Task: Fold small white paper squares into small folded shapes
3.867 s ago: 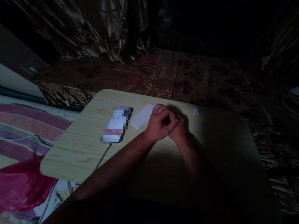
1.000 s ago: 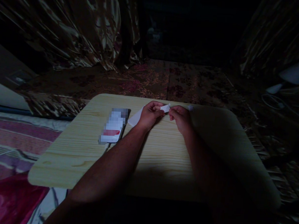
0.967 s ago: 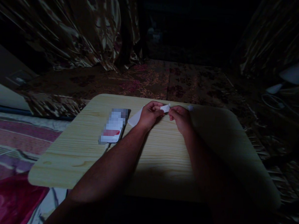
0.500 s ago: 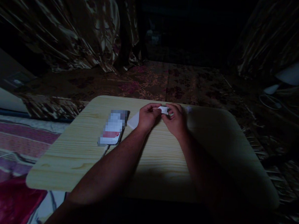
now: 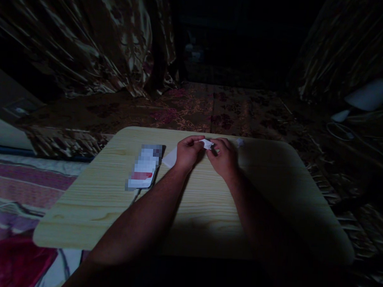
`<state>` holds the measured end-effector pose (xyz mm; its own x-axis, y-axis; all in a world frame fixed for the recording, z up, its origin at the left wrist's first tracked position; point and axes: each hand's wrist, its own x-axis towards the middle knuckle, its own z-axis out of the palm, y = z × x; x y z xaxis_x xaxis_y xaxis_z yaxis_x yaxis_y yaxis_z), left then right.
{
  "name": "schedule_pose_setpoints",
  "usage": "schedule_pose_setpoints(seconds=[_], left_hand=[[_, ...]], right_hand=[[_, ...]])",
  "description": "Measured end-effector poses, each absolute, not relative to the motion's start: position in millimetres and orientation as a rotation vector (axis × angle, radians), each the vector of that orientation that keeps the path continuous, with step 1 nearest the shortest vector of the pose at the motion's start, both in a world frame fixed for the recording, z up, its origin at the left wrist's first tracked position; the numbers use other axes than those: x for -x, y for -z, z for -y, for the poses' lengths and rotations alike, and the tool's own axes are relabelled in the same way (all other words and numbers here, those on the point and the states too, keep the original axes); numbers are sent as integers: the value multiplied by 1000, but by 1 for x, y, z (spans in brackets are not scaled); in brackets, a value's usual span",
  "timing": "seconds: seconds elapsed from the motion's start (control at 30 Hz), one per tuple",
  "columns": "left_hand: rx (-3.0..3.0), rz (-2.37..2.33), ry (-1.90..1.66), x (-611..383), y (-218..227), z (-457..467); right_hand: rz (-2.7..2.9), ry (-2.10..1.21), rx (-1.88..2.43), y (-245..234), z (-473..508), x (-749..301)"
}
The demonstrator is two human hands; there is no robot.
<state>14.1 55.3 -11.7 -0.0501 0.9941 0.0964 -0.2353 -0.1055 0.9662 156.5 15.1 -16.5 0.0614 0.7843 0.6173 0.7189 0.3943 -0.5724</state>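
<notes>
Between my two hands is a small piece of folded white paper (image 5: 206, 143), held above the far part of the wooden table (image 5: 90, 202). My left hand (image 5: 187, 154) pinches its left end between thumb and fingers. At its right end, the thumb and fingertips of my right hand (image 5: 223, 158) close on the paper. Partly hidden behind my left hand lies a flat white sheet (image 5: 169, 158). Further left, a phone (image 5: 145, 167) with a lit, blurred screen rests on the table, a cable running from its lower end.
A small crumpled white scrap (image 5: 240, 142) lies near the table's far edge. To the right stands a white lamp (image 5: 369, 95) with a cord. Patterned curtains (image 5: 129, 39) hang behind, and a striped bedcover (image 5: 24, 182) spreads at the left. The room is dim.
The white paper has been turned and now tilts down to the right, and my right fingertips have come onto its right end. The whole view has shifted slightly.
</notes>
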Motion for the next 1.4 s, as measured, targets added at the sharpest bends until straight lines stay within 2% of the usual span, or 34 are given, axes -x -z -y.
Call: schedule_pose_setpoints(seconds=[0.47,0.6,0.7,0.83,1.17,1.4], left_hand=[[-1027,-882,-1389,-16,12,-57],[-1478,-1068,-1360,-19,22,-56],[-1902,-1130,-1178,-22,25,-53],[-2324,-1024,-1002,-25,21,-49],[-2480,-978,-955,-24,24,-54],[-2501,-979,-959,-24,24,-54]], right_hand=[[1548,-18,1437,12,-16,-159],[1409,-12,1561,6,-18,-163],[1321,-21,1624,-1,-20,-168],[1183,-45,1707,-16,-22,-178],[876,-242,1893,-44,-26,-219],[876,-91,2046,-45,-33,-271]])
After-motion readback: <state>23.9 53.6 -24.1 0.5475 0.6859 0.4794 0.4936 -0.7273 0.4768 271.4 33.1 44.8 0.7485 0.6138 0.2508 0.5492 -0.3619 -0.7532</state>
